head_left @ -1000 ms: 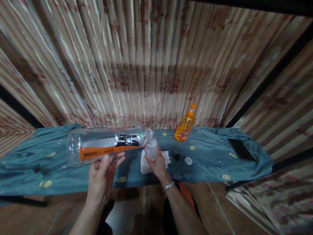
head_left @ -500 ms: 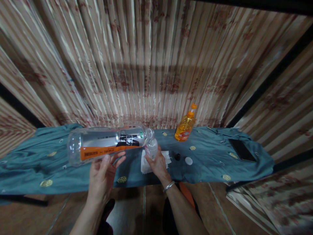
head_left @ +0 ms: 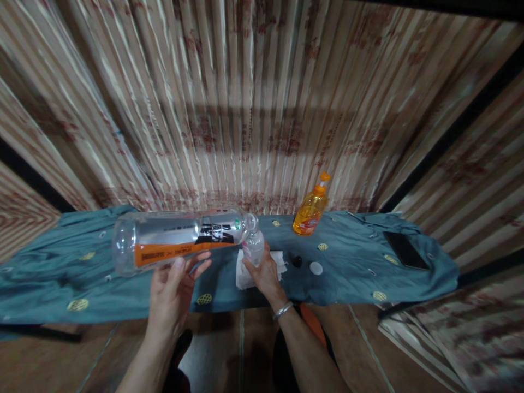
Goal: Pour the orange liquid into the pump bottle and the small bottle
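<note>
My left hand (head_left: 172, 292) holds a large clear plastic bottle (head_left: 180, 240) with an orange and black label, tipped on its side above the table. Its open neck points right and meets the mouth of a small clear bottle (head_left: 254, 246). My right hand (head_left: 264, 275) is wrapped round that small bottle, which stands upright on a white tissue (head_left: 245, 273). A silver bracelet is on my right wrist.
A narrow table under a teal cloth (head_left: 352, 267) runs left to right before a striped curtain. On it are an orange squeeze bottle (head_left: 309, 212), a black cap (head_left: 297, 261), a white cap (head_left: 315, 268) and a black phone (head_left: 404, 250).
</note>
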`<action>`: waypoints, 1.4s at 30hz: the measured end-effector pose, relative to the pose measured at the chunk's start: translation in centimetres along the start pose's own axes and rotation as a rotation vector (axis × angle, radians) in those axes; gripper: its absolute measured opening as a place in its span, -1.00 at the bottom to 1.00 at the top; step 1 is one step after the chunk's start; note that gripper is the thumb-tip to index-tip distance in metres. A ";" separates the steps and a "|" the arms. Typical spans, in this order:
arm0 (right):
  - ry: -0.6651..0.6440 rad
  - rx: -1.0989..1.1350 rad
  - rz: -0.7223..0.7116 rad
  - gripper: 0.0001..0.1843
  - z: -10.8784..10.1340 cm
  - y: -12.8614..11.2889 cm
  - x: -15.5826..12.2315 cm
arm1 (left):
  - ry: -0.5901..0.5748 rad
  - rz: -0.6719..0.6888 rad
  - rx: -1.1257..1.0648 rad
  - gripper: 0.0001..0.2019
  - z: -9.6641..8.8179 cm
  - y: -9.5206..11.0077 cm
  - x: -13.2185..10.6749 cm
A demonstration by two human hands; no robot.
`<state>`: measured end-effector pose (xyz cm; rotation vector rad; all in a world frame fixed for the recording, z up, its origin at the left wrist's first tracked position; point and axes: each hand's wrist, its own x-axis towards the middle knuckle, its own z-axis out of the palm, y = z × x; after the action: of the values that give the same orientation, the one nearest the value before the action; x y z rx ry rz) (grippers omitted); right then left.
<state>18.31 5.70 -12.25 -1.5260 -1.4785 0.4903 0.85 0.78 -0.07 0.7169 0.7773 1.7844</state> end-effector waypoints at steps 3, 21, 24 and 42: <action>-0.001 -0.001 0.001 -0.18 0.0 0.0 0.0 | -0.004 0.001 0.008 -0.72 0.1 0.0 0.0; 0.009 0.025 0.005 -0.22 0.2 0.1 0.0 | -0.008 0.012 0.030 -0.70 0.1 0.1 -0.2; 0.012 0.027 -0.002 -0.23 0.3 0.2 0.1 | 0.000 0.012 0.022 -0.72 0.1 0.1 -0.2; 0.026 -0.002 -0.016 -0.22 0.3 0.2 0.0 | -0.020 0.019 0.032 -0.72 0.0 0.1 -0.1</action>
<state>18.18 5.79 -12.58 -1.5157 -1.4706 0.4578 0.80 0.70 0.05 0.7643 0.7895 1.7827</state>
